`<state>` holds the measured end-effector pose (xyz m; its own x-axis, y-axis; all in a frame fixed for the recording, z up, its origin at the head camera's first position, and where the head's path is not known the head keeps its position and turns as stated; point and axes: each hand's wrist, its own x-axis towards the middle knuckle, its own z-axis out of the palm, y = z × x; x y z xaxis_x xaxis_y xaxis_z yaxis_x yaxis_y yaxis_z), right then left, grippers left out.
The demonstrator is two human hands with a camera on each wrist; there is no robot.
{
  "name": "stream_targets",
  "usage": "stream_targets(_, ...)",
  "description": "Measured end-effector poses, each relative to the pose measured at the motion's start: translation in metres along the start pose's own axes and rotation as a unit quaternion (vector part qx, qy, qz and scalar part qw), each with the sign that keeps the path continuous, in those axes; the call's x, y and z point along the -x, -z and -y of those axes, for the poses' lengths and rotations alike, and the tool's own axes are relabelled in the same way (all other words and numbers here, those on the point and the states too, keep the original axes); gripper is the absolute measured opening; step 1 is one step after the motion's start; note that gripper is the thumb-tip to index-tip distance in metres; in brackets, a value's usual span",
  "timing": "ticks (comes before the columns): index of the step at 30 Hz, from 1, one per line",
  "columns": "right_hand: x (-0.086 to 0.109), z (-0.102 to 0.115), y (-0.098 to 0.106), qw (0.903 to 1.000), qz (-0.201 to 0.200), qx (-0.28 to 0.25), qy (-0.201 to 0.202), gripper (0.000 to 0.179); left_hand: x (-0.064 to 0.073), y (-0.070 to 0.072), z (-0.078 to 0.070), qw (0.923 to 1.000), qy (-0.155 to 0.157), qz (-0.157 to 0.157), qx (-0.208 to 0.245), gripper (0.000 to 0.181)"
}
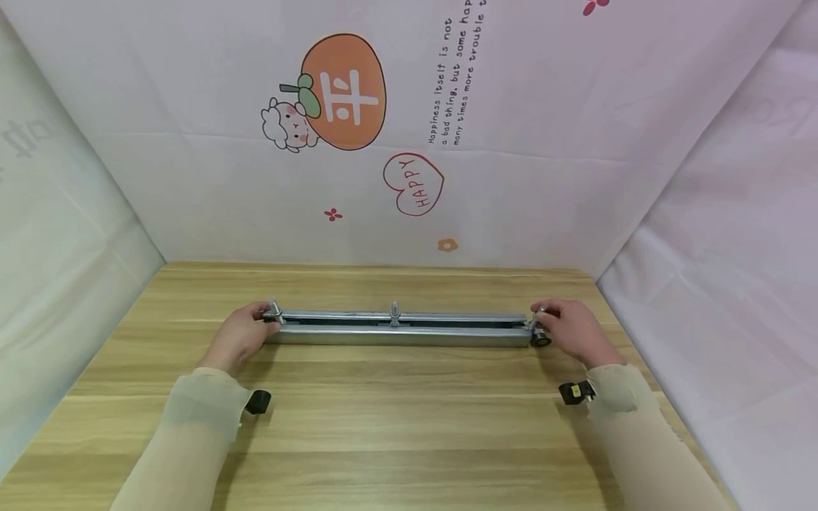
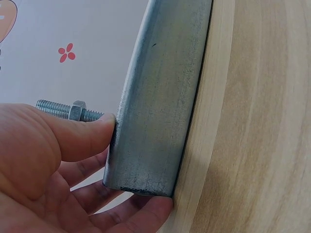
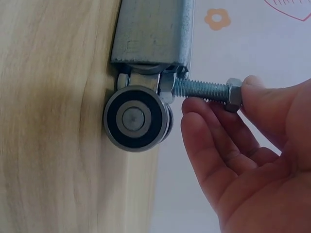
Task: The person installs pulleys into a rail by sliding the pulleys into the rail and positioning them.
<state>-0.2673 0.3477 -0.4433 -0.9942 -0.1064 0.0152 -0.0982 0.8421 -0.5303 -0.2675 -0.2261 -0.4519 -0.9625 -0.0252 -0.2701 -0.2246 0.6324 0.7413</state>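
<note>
A long galvanized metal rail (image 1: 409, 339), slotted along its top, lies crosswise on the wooden table. My left hand (image 1: 239, 333) grips its left end, with the thumb at the upper edge and fingers around the end in the left wrist view. Beside that thumb a threaded bolt with a nut (image 2: 77, 110) sticks up from the rail. My right hand (image 1: 578, 333) pinches the bolt (image 3: 201, 90) of a roller trolley at the right end. The trolley's wheels (image 3: 133, 119) sit just outside the rail's opening. Another upright bolt (image 1: 395, 312) stands mid-rail.
The wood-grain table (image 1: 409, 426) ends at a printed white cloth (image 1: 543, 206) behind, and white cloth also hangs at both sides. Black wrist-worn devices sit by the left sleeve (image 1: 198, 419) and the right sleeve (image 1: 629, 404).
</note>
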Motion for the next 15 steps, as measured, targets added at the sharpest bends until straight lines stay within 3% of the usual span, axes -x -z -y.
stream_targets(15, -0.0007, 0.0052, -0.0043, 0.9999, -0.004, -0.003, 0.009, 0.032, -0.0005, 0.0010, 0.0006, 0.9999, -0.003, 0.000, -0.014, 0.063)
